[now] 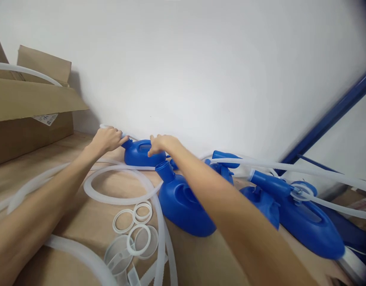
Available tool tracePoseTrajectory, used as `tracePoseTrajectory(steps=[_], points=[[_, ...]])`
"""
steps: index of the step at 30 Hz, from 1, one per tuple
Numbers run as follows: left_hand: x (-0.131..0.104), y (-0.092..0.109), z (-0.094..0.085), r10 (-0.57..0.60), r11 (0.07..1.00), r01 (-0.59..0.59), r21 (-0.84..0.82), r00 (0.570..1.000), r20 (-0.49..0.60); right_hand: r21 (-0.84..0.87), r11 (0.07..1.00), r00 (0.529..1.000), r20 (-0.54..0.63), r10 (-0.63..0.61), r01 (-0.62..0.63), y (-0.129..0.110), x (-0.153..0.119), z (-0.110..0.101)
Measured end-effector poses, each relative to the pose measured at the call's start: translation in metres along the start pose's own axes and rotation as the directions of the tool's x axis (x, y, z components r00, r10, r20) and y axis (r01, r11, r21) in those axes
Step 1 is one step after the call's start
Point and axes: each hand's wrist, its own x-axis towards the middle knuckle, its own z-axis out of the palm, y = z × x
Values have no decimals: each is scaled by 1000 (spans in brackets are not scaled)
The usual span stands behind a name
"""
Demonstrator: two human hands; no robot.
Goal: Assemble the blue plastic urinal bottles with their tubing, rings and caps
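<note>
A blue plastic urinal bottle (132, 157) with a handle opening lies near the wall, its neck pointing left. My left hand (109, 139) is closed round a white tube (104, 126) right at that neck; the joint between them is hidden by my fingers. At the other end of the bottle, my right hand (163, 144) grips its top beside the handle, with the thumb on the near side. Closer to me stands a second blue urinal bottle (183, 206), its neck open and tilted up to the left, partly behind my right forearm.
Long white tubing (90, 186) coils across the brown paper surface. White rings (123, 221) and clear caps (119, 252) lie in front. More blue bottles with tubes, including a large one (316, 234), lie right. An open cardboard box (34, 135) stands left; a blue bar (328, 119) slants at right.
</note>
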Motion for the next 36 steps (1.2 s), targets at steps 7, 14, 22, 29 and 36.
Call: tracePoseTrajectory(steps=[7, 14, 22, 29, 36], points=[[-1, 7, 4, 20, 1000, -20, -12, 1000, 1, 52, 995, 996, 24, -90, 88, 5, 57, 45], [1, 10, 14, -8, 995, 6, -100, 1000, -12, 41, 987, 988, -3, -157, 157, 22, 68, 47], [-1, -21, 15, -148, 960, 151, -237, 989, 31, 34, 982, 983, 1, -185, 185, 24, 76, 47], [-3, -34, 0, -400, 871, 376, -315, 916, -13, 39, 983, 984, -1, -179, 179, 24, 75, 47], [17, -20, -18, -17, 891, 121, -438, 972, 233, 40, 985, 985, 26, -171, 170, 24, 75, 43]])
